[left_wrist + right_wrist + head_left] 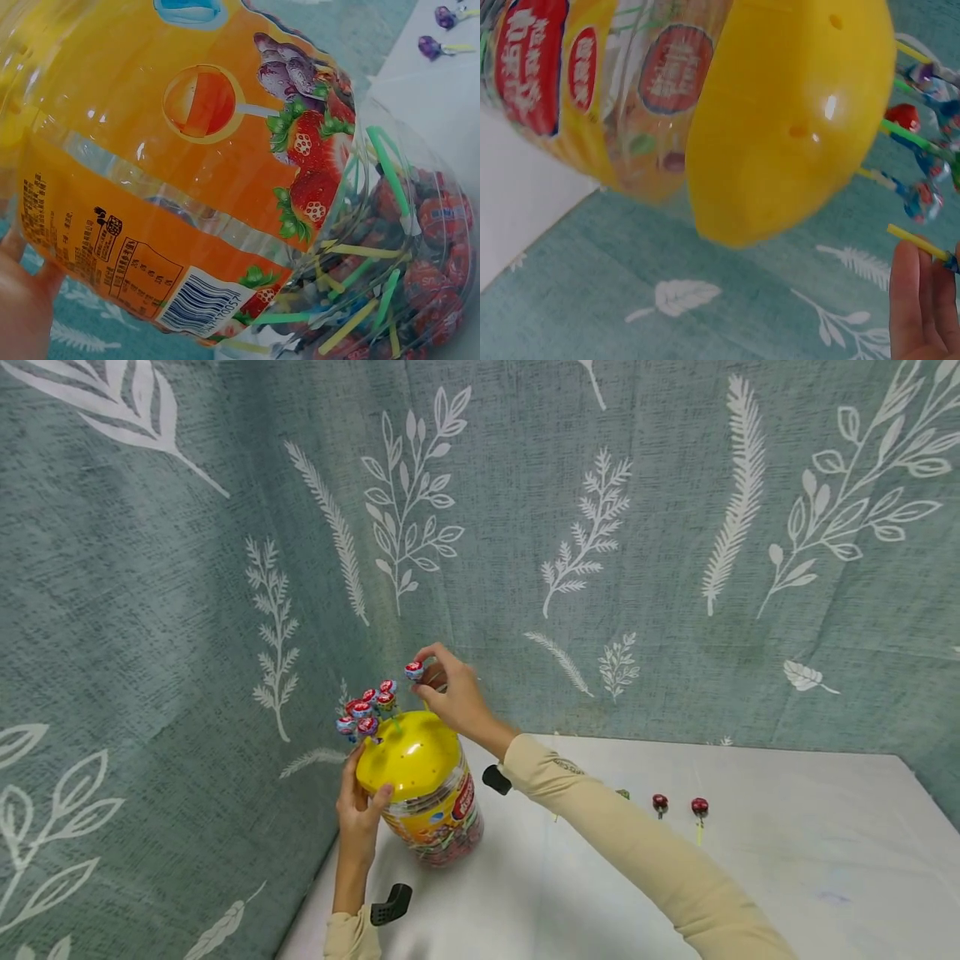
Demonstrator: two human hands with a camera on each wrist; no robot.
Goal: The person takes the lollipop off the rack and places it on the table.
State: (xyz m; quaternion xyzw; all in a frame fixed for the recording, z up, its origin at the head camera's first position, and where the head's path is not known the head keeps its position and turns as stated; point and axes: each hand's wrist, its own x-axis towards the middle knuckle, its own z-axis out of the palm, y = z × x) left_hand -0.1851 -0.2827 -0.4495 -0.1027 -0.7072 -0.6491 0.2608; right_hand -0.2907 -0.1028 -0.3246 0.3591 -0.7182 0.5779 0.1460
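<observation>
A clear jar (431,827) with an orange label (127,150) stands tilted on the table, lollipops with green and yellow sticks (360,300) inside. Its domed yellow lid (412,756) (795,112) has small holes, and several wrapped lollipops (363,706) (922,150) stick up from the lid's far left side. My left hand (360,810) (22,307) grips the lid and jar top from the left. Above the lid, my right hand (453,693) (922,300) pinches one lollipop (414,670) by its yellow stick, whose bare end is apart from the lid.
On the white table (787,860), two dark red lollipops (660,802) (700,807) lie to the right, with a green one (623,794) partly behind my right sleeve. Black objects (392,905) (497,779) are near the jar. Leaf-patterned cloth (487,568) hangs behind and at left.
</observation>
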